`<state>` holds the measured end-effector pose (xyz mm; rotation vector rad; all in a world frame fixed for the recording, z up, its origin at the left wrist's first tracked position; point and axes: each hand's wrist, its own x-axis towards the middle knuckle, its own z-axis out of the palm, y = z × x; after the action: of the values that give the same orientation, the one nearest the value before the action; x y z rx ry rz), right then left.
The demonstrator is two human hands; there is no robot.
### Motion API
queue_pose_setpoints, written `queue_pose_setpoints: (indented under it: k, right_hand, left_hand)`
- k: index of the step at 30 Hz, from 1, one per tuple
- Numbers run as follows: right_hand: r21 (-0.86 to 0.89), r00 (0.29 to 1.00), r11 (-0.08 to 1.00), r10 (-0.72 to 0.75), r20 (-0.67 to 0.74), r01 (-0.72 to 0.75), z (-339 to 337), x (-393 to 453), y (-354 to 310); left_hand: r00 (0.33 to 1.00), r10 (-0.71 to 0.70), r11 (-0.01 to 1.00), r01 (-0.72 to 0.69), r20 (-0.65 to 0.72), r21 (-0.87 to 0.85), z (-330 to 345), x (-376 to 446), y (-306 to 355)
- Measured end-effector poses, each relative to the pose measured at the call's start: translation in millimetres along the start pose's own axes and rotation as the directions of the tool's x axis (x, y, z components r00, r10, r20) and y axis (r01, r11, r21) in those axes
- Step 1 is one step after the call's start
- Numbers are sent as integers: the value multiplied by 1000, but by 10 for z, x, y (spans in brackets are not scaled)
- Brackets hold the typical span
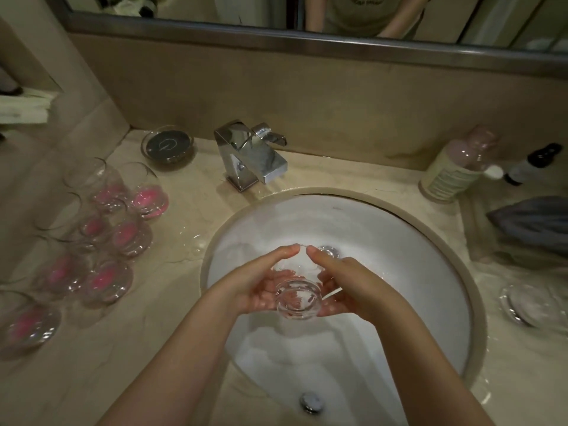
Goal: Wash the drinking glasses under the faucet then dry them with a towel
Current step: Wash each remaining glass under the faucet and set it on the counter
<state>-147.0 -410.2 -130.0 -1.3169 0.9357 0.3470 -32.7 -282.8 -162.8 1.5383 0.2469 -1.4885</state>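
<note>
1. The glass [298,298] I am washing is clear and lies tipped on its side over the white sink [430,241], its thick base turned toward me. It carries no mark or writing I can read.
2. My left hand [261,284] cups it from the left, fingers clamped round its wall, thumb stretched along the top.
3. My right hand [347,287] closes on it from the right in the same way, and the two thumb tips nearly meet above the rim.
4. Both forearms reach in from the near edge, converging over the bowl.
5. The chrome faucet [250,155] stands behind the sink on the marble surface [172,290].
6. Left of the sink stand more glasses with pink bases [123,232].
7. At the right, a labelled bottle [455,167] shows print too blurred to read, and a grey towel [534,222] lies nearby.
</note>
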Motion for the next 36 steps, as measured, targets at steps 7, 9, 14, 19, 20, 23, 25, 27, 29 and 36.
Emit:
queue_pose_setpoints:
  k: [7, 9, 14, 19, 20, 23, 25, 27, 29, 36]
  right_hand:
    - [101, 994, 995, -11, -107, 22, -288, -331, 187]
    - [165, 989, 985, -18, -149, 43, -422, -469, 257]
    - [300, 952, 934, -107, -285, 195, -761, -882, 491]
    - [360, 863, 848, -199, -464, 389, -1044, -1339, 802]
    - [360, 845, 834, -213, -490, 419, -1092, -1422, 863]
    - [337, 791, 808, -237, -564, 483, -1233, -1635, 1064]
    - [310, 748, 804, -232, -622, 508, -1321, -1741, 1199]
    - [280, 712, 808, -227, -665, 519, -1402, -1826, 1322]
    - [221, 674, 835, -221, -705, 505, -1484, -1884, 1442]
    - [110, 629, 878, -242, -739, 466, -1695, -1983, 1649]
  left_hand:
    - [993, 94, 978, -104, 65, 182, 421, -144, 38]
    - [986, 143, 954, -162, 91, 251, 605, -198, 56]
    - [946, 249, 895, -307, 209, 324, 1091, -331, 59]
    - [864, 375, 772, -491, 335, 403, 1612, -428, -5]
    - [846, 392, 744, -522, 360, 417, 1703, -435, -23]
    - [792, 414, 668, -599, 449, 441, 1974, -398, -99]
    - [761, 414, 632, -635, 499, 443, 2160, -366, -175]
    - [739, 415, 601, -661, 531, 450, 2341, -346, -265]
    - [722, 415, 574, -680, 553, 457, 2500, -323, -357]
    - [703, 423, 555, -700, 572, 450, 2831, -226, -567]
